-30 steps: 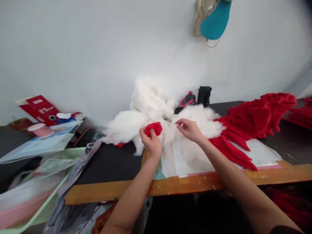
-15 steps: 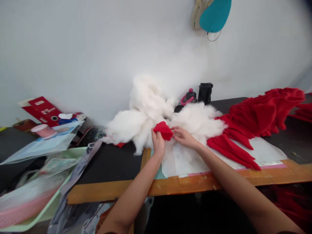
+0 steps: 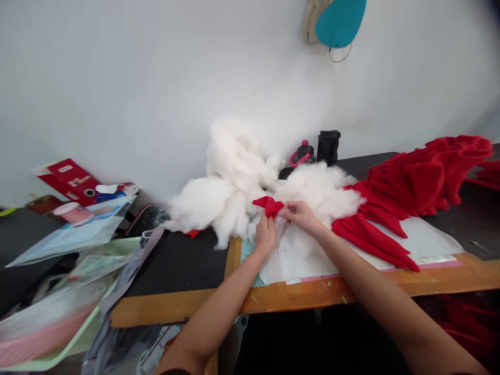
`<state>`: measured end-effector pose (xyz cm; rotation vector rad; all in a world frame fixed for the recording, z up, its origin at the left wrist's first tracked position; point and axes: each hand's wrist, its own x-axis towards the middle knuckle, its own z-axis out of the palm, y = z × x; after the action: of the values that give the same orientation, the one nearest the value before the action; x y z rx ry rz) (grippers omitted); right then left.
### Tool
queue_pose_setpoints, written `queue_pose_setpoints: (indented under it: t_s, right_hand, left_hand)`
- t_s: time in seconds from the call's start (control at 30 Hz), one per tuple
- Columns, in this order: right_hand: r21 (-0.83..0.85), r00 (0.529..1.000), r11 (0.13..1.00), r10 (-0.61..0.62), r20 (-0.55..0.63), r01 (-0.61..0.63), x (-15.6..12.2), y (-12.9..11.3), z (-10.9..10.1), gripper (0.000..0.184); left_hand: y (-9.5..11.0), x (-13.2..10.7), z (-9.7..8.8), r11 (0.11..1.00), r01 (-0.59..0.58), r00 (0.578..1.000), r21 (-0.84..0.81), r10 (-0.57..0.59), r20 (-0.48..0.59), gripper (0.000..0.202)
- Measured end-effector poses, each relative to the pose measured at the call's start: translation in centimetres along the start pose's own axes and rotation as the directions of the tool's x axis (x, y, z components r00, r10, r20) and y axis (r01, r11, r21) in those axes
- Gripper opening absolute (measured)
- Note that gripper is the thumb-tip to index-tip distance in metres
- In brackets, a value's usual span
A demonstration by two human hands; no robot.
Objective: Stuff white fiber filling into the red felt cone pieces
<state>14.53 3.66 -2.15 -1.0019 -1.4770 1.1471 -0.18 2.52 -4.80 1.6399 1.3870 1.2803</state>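
Observation:
A small red fabric piece [image 3: 267, 204] is held up over the front of the table, its pointed end turned left. My left hand [image 3: 266, 232] grips it from below, fingers closed around the cloth. My right hand [image 3: 299, 214] pinches at its right edge, fingertips pressed together; a wisp of white seems to hang beneath them. Behind both hands lies fluffy white stuffing [image 3: 234, 161] in a tall heap, with a second heap of stuffing [image 3: 322, 190] to the right. Red fabric pieces [image 3: 371, 237] lie to the right of my right hand.
A large stack of red fabric [image 3: 417, 179] fills the table's right side. A dark bottle [image 3: 303, 153] and a black case [image 3: 328, 147] stand by the wall. At left are a thread spool [image 3: 74, 212], a red box [image 3: 72, 179] and a green basket [image 3: 64, 351]. Brown tape [image 3: 304, 297] covers the table edge.
The red piece has been turned and bunched in my left hand, its point now to the left. Both hands have shifted slightly right, and my right hand is now against the cloth's edge.

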Motion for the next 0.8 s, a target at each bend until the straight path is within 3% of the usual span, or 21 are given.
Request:
queue_pose_setpoints:
  t_s: [0.13, 0.3, 0.37, 0.47, 0.53, 0.6, 0.7, 0.73, 0.8]
  right_hand:
    - [0.216, 0.999, 0.976, 0.025, 0.03, -0.031, -0.4, -1.1, -0.2, 0.023]
    - [0.425, 0.987, 0.902, 0.008, 0.161, -0.077, -0.8, -1.7, -0.5, 0.027]
    - [0.573, 0.995, 0.819, -0.047, 0.09, -0.013, -1.0, -2.2, -1.4, 0.031]
    - [0.685, 0.993, 0.72, -0.107, -0.053, 0.114, -1.4, -2.8, -2.8, 0.039]
    - [0.654, 0.994, 0.751, -0.104, -0.018, 0.09, -1.6, -3.1, -3.1, 0.041]
    - [0.547, 0.988, 0.837, -0.095, 0.12, 0.014, -1.7, -3.1, -2.6, 0.038]
    - [0.333, 0.955, 0.943, -0.078, 0.285, -0.022, -1.5, -2.8, -0.9, 0.03]
    - [0.285, 0.96, 0.959, -0.074, 0.269, -0.006, -1.4, -2.5, -0.3, 0.028]
    - [0.237, 0.99, 0.97, -0.078, 0.12, 0.047, -1.0, -2.0, 0.9, 0.024]
  left_hand:
    - [0.4, -0.6, 0.0, 0.995, -0.04, 0.996, 0.092, 0.032, 0.079, 0.05]
    - [0.8, -0.6, -0.3, 0.946, 0.042, 0.997, 0.321, -0.06, 0.048, 0.045]
    - [0.8, -0.4, -0.4, 0.927, 0.076, 0.996, 0.368, -0.088, 0.015, 0.036]
    - [0.8, -0.1, -0.6, 0.956, 0.038, 0.999, 0.291, -0.029, -0.036, 0.022]
    - [1.1, 0.0, -0.8, 0.972, -0.037, 0.996, 0.232, 0.055, -0.071, 0.014]
    - [1.6, 0.0, -1.1, 0.977, -0.116, 0.986, 0.181, 0.136, -0.098, 0.011]
    - [2.4, -0.1, -1.7, 0.979, -0.194, 0.975, -0.057, 0.186, -0.117, 0.011]
    - [2.6, -0.2, -1.9, 0.969, -0.2, 0.975, -0.149, 0.182, -0.124, 0.011]
    - [2.9, -0.2, -2.1, 0.95, -0.204, 0.974, -0.236, 0.174, -0.145, 0.01]
